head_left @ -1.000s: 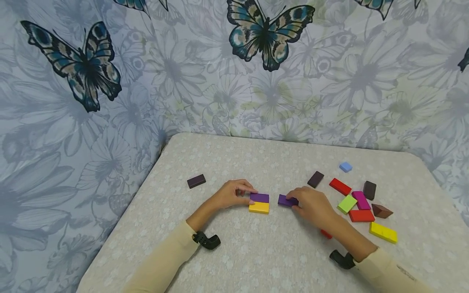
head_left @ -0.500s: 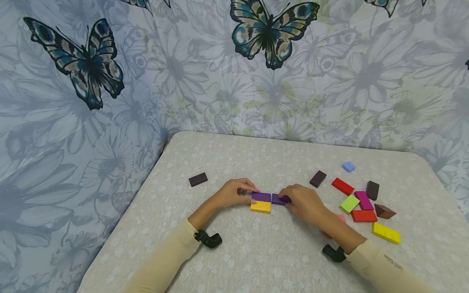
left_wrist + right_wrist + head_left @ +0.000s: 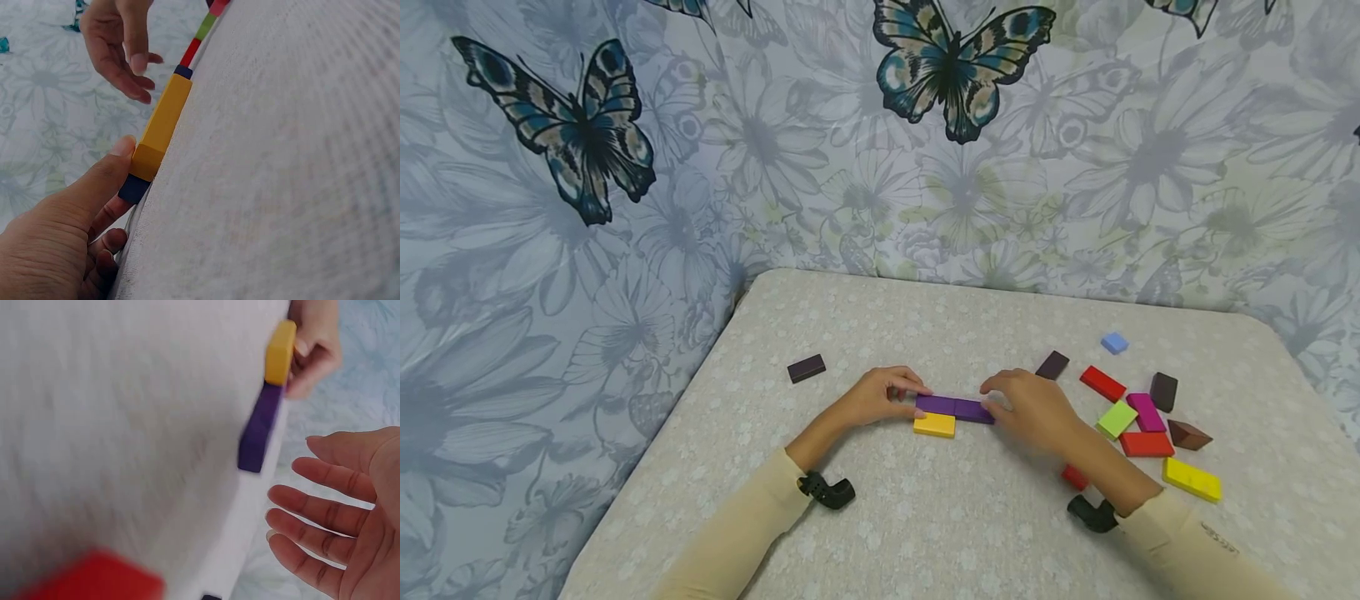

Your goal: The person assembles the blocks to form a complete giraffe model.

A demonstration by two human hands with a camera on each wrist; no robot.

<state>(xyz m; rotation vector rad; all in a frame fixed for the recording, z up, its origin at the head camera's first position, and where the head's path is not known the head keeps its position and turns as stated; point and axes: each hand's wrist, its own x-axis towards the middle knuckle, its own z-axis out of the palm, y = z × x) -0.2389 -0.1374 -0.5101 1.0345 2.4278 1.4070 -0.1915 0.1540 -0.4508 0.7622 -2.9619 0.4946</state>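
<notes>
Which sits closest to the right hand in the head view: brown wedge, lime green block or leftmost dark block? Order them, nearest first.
From the right hand:
1. Lime green block, just to its right.
2. Brown wedge, farther right.
3. Leftmost dark block, over on the left side, beyond the left hand.

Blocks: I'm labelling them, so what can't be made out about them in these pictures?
Head view: part of a red block, behind the right forearm.
Right wrist view: a red shape, blurred and cut off by the bottom edge.
Left wrist view: most of the purple blocks, behind the orange-yellow block.
</notes>
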